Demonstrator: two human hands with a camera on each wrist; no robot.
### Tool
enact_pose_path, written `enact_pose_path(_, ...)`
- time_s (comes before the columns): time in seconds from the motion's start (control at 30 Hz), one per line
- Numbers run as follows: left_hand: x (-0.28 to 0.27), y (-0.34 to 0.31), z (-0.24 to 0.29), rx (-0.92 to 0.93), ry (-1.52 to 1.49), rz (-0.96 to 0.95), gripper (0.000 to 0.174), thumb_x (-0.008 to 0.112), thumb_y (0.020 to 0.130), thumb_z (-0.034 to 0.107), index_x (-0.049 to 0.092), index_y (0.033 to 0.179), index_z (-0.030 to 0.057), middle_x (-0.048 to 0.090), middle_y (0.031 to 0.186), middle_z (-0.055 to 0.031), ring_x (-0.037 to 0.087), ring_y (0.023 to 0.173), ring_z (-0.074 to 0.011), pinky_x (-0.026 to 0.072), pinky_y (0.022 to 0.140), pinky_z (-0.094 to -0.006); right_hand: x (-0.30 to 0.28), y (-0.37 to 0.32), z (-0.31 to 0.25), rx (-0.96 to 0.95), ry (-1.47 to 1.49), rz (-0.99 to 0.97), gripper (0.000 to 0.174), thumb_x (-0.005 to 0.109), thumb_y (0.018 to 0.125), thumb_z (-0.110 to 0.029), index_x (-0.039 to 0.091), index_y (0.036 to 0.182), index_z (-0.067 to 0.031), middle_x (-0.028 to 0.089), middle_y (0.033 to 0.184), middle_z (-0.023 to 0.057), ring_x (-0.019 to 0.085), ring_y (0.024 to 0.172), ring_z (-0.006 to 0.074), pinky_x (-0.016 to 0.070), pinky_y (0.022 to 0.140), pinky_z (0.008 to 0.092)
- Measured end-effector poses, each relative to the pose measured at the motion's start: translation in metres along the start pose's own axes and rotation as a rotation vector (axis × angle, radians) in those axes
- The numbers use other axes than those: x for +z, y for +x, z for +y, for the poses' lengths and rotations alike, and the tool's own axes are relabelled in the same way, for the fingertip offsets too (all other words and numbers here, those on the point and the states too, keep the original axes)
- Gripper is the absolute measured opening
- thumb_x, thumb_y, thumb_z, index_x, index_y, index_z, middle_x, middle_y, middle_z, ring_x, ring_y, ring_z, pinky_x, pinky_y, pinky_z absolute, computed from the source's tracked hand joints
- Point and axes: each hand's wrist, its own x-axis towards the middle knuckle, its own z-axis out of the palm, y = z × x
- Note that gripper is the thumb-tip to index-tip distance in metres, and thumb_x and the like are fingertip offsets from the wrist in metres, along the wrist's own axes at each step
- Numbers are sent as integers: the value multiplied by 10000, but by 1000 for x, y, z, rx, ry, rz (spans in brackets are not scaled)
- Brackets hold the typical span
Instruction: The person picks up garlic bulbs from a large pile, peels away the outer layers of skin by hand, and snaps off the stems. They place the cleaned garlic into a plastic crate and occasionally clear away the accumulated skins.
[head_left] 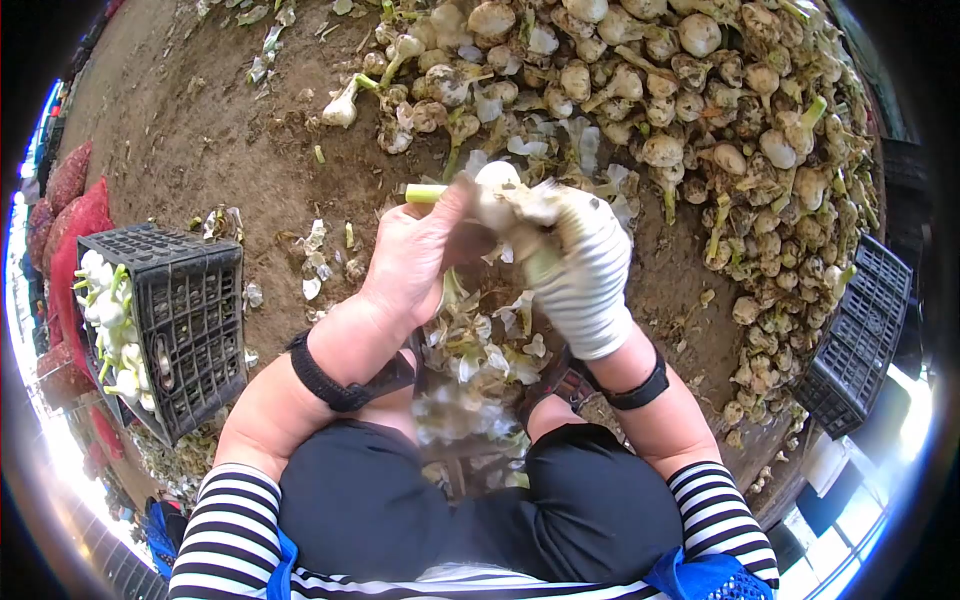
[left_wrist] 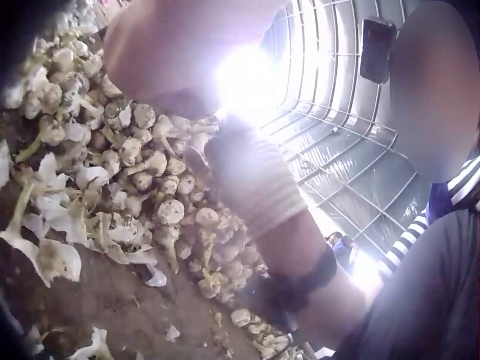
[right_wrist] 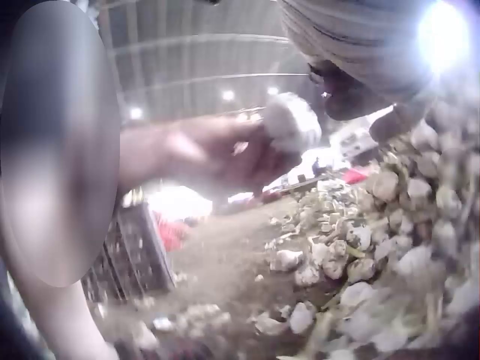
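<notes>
In the head view the bare left hand (head_left: 412, 250) grips a garlic bulb (head_left: 497, 178) whose cut green stem (head_left: 425, 193) sticks out to the left past the thumb. The right hand (head_left: 583, 270), in a striped white glove, is at the bulb's right side, its fingers curled around loose papery skin (head_left: 541, 203). In the right wrist view the white bulb (right_wrist: 292, 122) shows at the end of the left hand (right_wrist: 217, 150), apart from the gloved right hand (right_wrist: 360, 60). Blur hides finger detail in the left wrist view.
A large heap of garlic bulbs (head_left: 700, 90) covers the ground at the upper right. On the left, a black crate (head_left: 200, 325) holds trimmed white bulbs (head_left: 110, 310) beside red sacks (head_left: 85, 225). Another black crate (head_left: 858, 335) stands right. Peeled skins (head_left: 490, 345) lie between the feet.
</notes>
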Motion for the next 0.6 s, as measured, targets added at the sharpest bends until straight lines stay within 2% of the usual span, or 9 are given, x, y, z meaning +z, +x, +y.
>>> enact_pose_path(0.03,0,0,1,-8,-3,-5,347,643,848,307,602,1016,6,660,907,-92,654,783,-171,548,702,-299,7,4,7,111,378,90,210,696,811,-200,586,942,-78,624,895,37,585,773,134,489,707,280)
enact_pose_path(0.07,-1,-1,2,-17,-12,18,279,583,893,281,601,1010,27,662,892,-69,648,750,-152,525,615,-268,-12,7,10,509,559,88,164,603,887,-191,575,999,-74,610,898,22,573,769,108,489,701,268)
enact_pose_path(0.1,-3,-1,2,-15,-11,18,279,583,893,281,601,1010,27,662,892,-69,648,750,-152,525,615,-268,-19,12,19,684,683,284,193,570,906,-173,576,1055,-50,606,926,21,569,776,99,480,698,244)
enact_pose_path(0.17,-8,0,0,59,43,35,274,582,894,282,607,986,25,665,878,-72,648,728,-153,522,598,-258,-29,16,22,744,490,314,199,557,894,-69,571,1089,-32,594,886,-5,540,720,70,482,687,232)
enact_pose_path(0.2,-10,1,-2,74,115,81,292,589,890,275,611,1034,21,667,869,-75,645,717,-141,523,606,-254,-21,13,24,445,369,280,251,562,887,-55,571,1138,-38,597,950,-4,552,767,84,491,676,227)
enact_pose_path(0.33,-12,3,-12,237,273,-22,324,607,880,252,601,1108,22,668,896,-81,642,715,-123,519,606,-242,-1,4,-13,232,-140,-103,211,695,775,-171,665,953,-62,646,703,118,628,577,221,497,566,294)
enact_pose_path(0.43,-8,8,-9,968,822,16,243,649,852,162,643,1015,-19,625,1059,-140,618,888,-132,507,694,-219,7,0,-7,357,-179,-127,167,691,768,-187,677,848,-41,653,688,126,626,543,188,483,534,295)
enact_pose_path(0.5,-1,1,-5,948,821,26,207,647,850,142,656,975,-22,607,1090,-160,606,951,-154,526,723,-246,10,0,-2,693,235,-98,159,676,771,-169,661,808,-16,653,652,77,599,552,117,464,519,286)
enact_pose_path(0.6,-1,3,-6,289,130,-20,268,634,859,173,614,1038,-26,637,1012,-142,642,866,-181,567,737,-329,5,4,19,853,524,20,142,643,796,-135,647,863,-9,615,688,3,557,612,85,462,565,251)
